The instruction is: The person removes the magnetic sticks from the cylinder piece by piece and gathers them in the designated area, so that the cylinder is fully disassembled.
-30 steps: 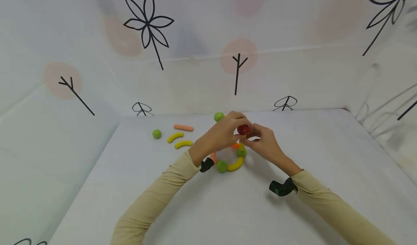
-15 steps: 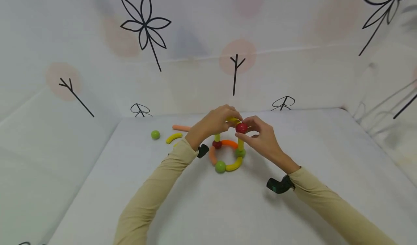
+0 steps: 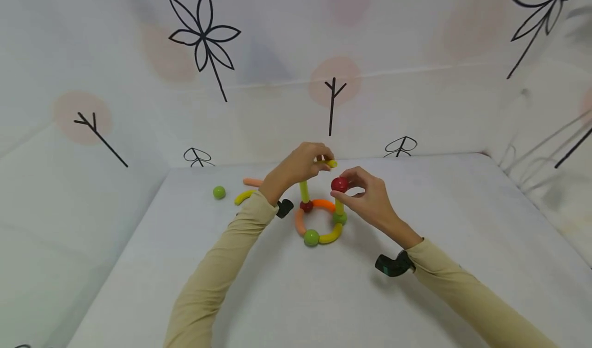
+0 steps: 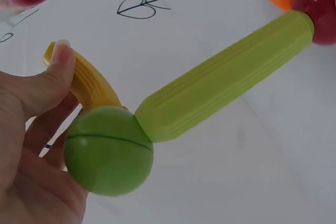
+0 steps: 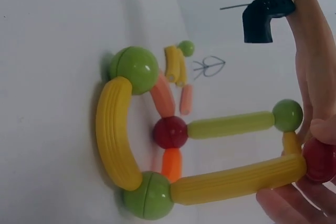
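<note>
Ball-and-rod frame, standing on the white table (image 3: 296,296) between my hands. Base ring looks closed: front green ball (image 3: 312,237), yellow curved rod (image 3: 331,235), right green ball (image 3: 339,218), orange rod (image 3: 324,204), base red ball (image 3: 306,206), pink rod (image 3: 300,222). Two uprights on it: yellow straight rod (image 5: 239,179) from the right green ball, lime rod (image 4: 226,77) from the base red ball. Front green ball bears no upright.

Tops: upper red ball (image 3: 339,184) caps the yellow upright; upper green ball (image 4: 109,150) caps the lime one, with a short yellow curve (image 4: 94,82) joined to it.

Grip: my left hand (image 3: 305,160) pinches that curve near its free end, thumb on top. My right hand (image 3: 367,199) has the upper red ball between thumb and fingers. Neither hand is spread wide.

Progress, my reading: ring and two posts done; top span half made, its free end apart from the upper red ball. That join seems left, perhaps a third post after.

Further out, left of the frame: loose green ball (image 5: 186,48), loose pink rod (image 5: 186,99), two spare yellow curves (image 5: 171,64), all unused.
</note>
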Available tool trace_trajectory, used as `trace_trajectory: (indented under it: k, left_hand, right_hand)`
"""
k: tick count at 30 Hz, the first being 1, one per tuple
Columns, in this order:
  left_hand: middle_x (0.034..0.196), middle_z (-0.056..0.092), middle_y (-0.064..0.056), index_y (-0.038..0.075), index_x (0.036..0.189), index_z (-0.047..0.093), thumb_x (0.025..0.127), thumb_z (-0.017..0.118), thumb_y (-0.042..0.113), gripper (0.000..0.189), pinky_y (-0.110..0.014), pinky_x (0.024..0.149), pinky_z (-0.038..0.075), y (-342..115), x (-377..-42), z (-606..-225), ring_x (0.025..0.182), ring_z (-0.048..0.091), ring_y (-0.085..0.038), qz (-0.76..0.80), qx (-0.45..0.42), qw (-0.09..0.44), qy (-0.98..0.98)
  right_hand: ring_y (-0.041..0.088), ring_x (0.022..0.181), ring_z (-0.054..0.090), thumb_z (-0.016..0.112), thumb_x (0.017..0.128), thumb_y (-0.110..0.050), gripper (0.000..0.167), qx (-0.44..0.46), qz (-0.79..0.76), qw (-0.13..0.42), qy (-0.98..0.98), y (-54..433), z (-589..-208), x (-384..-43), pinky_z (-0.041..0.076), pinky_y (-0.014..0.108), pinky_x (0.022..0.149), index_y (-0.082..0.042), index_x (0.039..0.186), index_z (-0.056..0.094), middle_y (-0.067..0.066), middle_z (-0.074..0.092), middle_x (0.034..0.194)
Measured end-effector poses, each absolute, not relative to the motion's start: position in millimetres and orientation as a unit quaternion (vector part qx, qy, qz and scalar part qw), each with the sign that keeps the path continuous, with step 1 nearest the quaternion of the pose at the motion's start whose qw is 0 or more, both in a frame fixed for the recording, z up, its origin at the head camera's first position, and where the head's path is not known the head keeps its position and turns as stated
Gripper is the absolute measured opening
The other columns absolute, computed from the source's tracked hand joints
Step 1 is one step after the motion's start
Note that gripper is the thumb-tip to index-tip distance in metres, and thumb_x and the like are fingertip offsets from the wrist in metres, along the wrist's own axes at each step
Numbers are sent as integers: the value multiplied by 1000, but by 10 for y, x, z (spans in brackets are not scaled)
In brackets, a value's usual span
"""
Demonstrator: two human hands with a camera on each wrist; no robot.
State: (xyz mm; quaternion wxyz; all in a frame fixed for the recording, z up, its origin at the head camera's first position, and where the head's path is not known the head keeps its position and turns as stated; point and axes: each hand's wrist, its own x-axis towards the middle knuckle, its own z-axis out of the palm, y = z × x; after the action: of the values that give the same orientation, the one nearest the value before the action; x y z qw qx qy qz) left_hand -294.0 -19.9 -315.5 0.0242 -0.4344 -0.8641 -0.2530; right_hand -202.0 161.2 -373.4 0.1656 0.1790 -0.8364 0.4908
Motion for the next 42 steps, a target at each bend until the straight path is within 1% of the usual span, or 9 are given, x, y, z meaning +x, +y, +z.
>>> trace_trajectory:
  k: [4, 11, 14, 20, 22, 28, 33, 38, 42]
  left_hand:
    - [93, 66, -4, 3, 100, 69, 85, 70, 9, 15, -20, 74, 47, -259, -2973, -3169, 83, 58, -15, -307, -422, 40, -852]
    - [92, 69, 0, 9, 98, 72, 84, 73, 14, 15, -24, 73, 47, -328, -2983, -3165, 81, 62, -15, -368, -374, 45, -850]
    - [93, 69, 0, 10, 99, 72, 84, 72, 16, 15, -25, 73, 48, -324, -2988, -3161, 82, 62, -16, -380, -359, 32, -852]
    - [95, 69, -3, 9, 98, 71, 85, 72, 18, 16, -27, 73, 50, -369, -3005, -3149, 84, 61, -18, -420, -314, 21, -851]
    - [96, 68, -4, 8, 98, 70, 84, 73, 19, 18, -28, 71, 53, -408, -3023, -3162, 83, 62, -19, -451, -290, 13, -844]
    - [98, 64, -10, 4, 103, 66, 82, 75, 19, 27, -40, 67, 56, -553, -3060, -3214, 83, 62, -23, -558, -214, -25, -801]
    - [101, 63, -13, 1, 106, 64, 82, 74, 17, 30, -39, 67, 57, -649, -3072, -3233, 87, 63, -25, -603, -177, -41, -777]
    - [101, 63, -14, 0, 105, 64, 83, 73, 16, 28, -39, 64, 57, -694, -3068, -3166, 84, 64, -26, -640, -148, -16, -754]
    - [103, 61, -15, 1, 106, 64, 83, 73, 15, 28, -37, 62, 57, -769, -3081, -3075, 85, 63, -27, -638, -141, 24, -757]
  right_hand:
    - [23, 87, 63, 78, 79, -17, 41, 175, 493, 158, -837, 1595, -3735, -2015, 55, 27, 71, -4, 111, 55, 10, 64, 102]
    - [26, 95, 59, 78, 79, -23, 55, 159, 502, 97, -844, 1551, -3772, -2076, 54, 41, 80, -3, 120, 48, 13, 60, 109]
    - [24, 97, 57, 78, 79, -23, 49, 164, 488, 116, -849, 1529, -3704, -2074, 53, 42, 82, -3, 117, 53, 12, 61, 109]
    - [24, 99, 55, 81, 75, -17, 39, 222, 439, 244, -836, 1367, -3463, -2017, 47, 40, 84, -1, 105, 64, 10, 64, 103]
    - [24, 96, 55, 82, 73, -13, 38, 242, 428, 265, -830, 1269, -3392, -2006, 49, 40, 79, 1, 104, 64, 12, 64, 102]
    - [25, 85, 56, 80, 75, -11, 32, 254, 381, 236, -857, 980, -3314, -2133, 50, 34, 70, 3, 100, 66, 14, 62, 97]
    - [25, 78, 58, 78, 76, -6, 19, 247, 354, 211, -877, 840, -3354, -2252, 53, 34, 71, 3, 90, 68, 14, 62, 89]
    - [24, 70, 57, 77, 75, -2, 15, 244, 353, 229, -874, 796, -3371, -2269, 52, 33, 65, 3, 85, 68, 13, 61, 81]
    - [23, 70, 54, 75, 76, -2, 13, 243, 357, 214, -876, 780, -3355, -2272, 50, 31, 63, 3, 85, 67, 12, 61, 81]
